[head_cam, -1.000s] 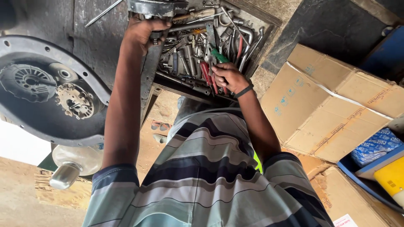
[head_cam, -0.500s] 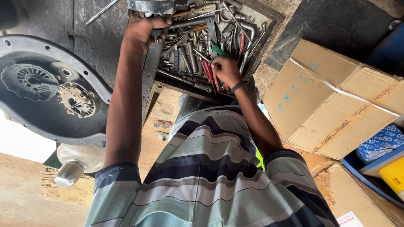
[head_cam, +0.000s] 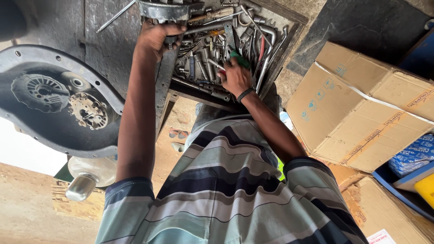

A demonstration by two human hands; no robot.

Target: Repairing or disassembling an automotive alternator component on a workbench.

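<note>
My left hand (head_cam: 156, 38) reaches up on the left and grips a grey metal part (head_cam: 165, 11) at the near left edge of an open wooden toolbox (head_cam: 289, 40). My right hand (head_cam: 235, 77), with a dark band on the wrist, is down among the spanners and sockets (head_cam: 203, 58) in the box. Its fingers curl beside a green-handled tool (head_cam: 239, 58) and a thin silver tool. Whether they hold either one is hidden. My striped shirt (head_cam: 226, 194) fills the bottom of the view.
A round dark metal housing (head_cam: 54, 101) with gear parts lies on the left. Cardboard boxes (head_cam: 361, 108) stand on the right, with blue and yellow packs (head_cam: 416, 158) beyond. A clear bottle (head_cam: 88, 178) sits at lower left on the dirt ground.
My right hand has slid a little left and deeper into the toolbox, away from the red-handled pliers. My left hand keeps its grip on the metal part.
</note>
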